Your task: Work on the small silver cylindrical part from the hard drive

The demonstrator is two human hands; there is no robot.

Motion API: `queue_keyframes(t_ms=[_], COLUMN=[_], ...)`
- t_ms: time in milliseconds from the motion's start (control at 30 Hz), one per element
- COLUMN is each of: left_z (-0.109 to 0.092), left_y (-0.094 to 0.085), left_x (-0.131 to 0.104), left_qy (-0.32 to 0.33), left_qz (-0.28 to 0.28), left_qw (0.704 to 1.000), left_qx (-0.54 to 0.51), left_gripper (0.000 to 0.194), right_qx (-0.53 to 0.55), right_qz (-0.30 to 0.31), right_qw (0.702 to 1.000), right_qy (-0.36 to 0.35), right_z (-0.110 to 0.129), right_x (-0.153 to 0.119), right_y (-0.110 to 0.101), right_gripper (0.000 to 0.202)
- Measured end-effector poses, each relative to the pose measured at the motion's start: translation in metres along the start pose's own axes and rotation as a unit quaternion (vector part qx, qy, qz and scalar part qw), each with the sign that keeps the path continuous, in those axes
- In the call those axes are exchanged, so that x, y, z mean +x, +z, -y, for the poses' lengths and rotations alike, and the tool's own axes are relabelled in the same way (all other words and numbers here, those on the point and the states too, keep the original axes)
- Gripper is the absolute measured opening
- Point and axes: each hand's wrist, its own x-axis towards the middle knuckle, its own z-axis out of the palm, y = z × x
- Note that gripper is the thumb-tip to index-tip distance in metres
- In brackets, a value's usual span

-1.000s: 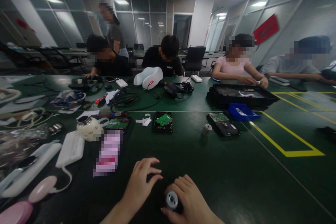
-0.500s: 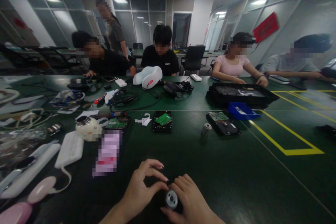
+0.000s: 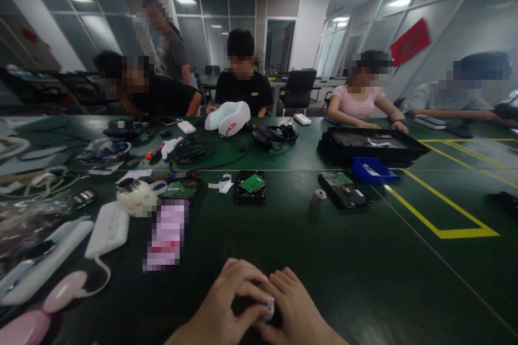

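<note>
A small round metal part (image 3: 270, 307) is at the bottom centre, mostly covered by fingers. My right hand (image 3: 297, 302) is wrapped round it from the right. From the left, my left hand (image 3: 238, 299) pinches its top between thumb and fingertips. Farther up stands a small silver cylinder (image 3: 319, 197). Beside that lies a black hard drive with a green board (image 3: 346, 190). Another drive (image 3: 251, 187), also with a green board, lies near the centre, and white paper scraps (image 3: 223, 185) are left of it.
On the left are a cream round jar (image 3: 140, 199), a white power bank (image 3: 107, 229) and a pink pouch (image 3: 168, 234). Across the table are a neck pillow (image 3: 234, 118), a black tray (image 3: 372, 156), a blue bin (image 3: 374, 173) and several people.
My left hand has moved right and down, its fingers closing onto the top of the metal part. Across the table, two people in black have shifted their heads and arms.
</note>
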Motion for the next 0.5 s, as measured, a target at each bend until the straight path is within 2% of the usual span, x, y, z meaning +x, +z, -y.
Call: queue_keyframes(t_ms=[167, 233, 433, 500], left_z=[-0.0088, -0.0089, -0.0022, -0.0006], left_y=[-0.0049, -0.0052, -0.0010, 0.0013], left_x=[-0.0003, 0.0000, 0.0023, 0.0025], left_qy=[0.041, 0.042, 0.034, 0.029], left_qz=[0.035, 0.033, 0.002, -0.007], left_qw=[0.999, 0.999, 0.999, 0.999], left_qx=[-0.006, 0.008, 0.023, 0.022], left_gripper=[0.050, 0.054, 0.031, 0.025], right_qx=[0.010, 0.007, 0.006, 0.003], right_qz=[-0.008, -0.012, -0.012, -0.015], right_qw=[1.000, 1.000, 1.000, 1.000], right_qy=[-0.014, -0.018, -0.015, -0.010], right_z=[-0.0043, -0.0056, -0.0032, -0.0021], right_x=[-0.0021, -0.0022, -0.0004, 0.0001], right_y=[0.0036, 0.0048, 0.0024, 0.0018], right_gripper=[0.030, 0.032, 0.016, 0.016])
